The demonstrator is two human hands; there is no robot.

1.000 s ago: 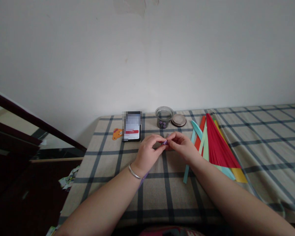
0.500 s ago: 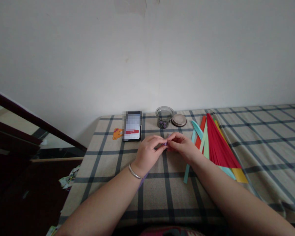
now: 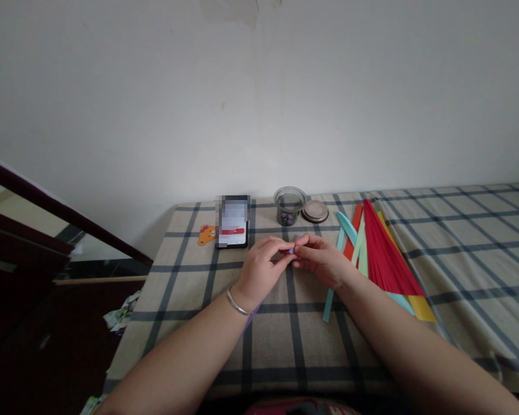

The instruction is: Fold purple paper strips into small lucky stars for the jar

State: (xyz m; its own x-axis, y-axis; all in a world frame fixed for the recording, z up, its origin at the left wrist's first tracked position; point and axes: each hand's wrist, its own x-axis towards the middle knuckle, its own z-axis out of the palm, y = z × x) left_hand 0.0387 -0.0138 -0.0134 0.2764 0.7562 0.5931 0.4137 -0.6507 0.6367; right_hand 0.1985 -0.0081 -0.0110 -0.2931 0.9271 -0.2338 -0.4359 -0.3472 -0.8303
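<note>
Above the checked cloth, my left hand [image 3: 266, 262] and my right hand [image 3: 320, 259] meet fingertip to fingertip. Between them they pinch a small folded piece of purple paper strip [image 3: 292, 249], mostly covered by the fingers. Another length of purple strip [image 3: 253, 316] shows beside my left wrist, partly hidden under it. Just beyond the hands stands a clear plastic cup [image 3: 289, 204] with small purple pieces at its bottom. Its round lid [image 3: 315, 211] lies to the right of it.
A phone [image 3: 233, 222] rests at the back left, with an orange bear cutout [image 3: 206, 235] beside it. To the right lie fanned red paper strips [image 3: 387, 259], with blue strips [image 3: 328, 302], orange and green ones. The table's left edge drops to a dark floor [image 3: 69, 346].
Both hands stay in nearly the same place. The fingers have shifted slightly around the purple paper, and a little more of it shows between them.
</note>
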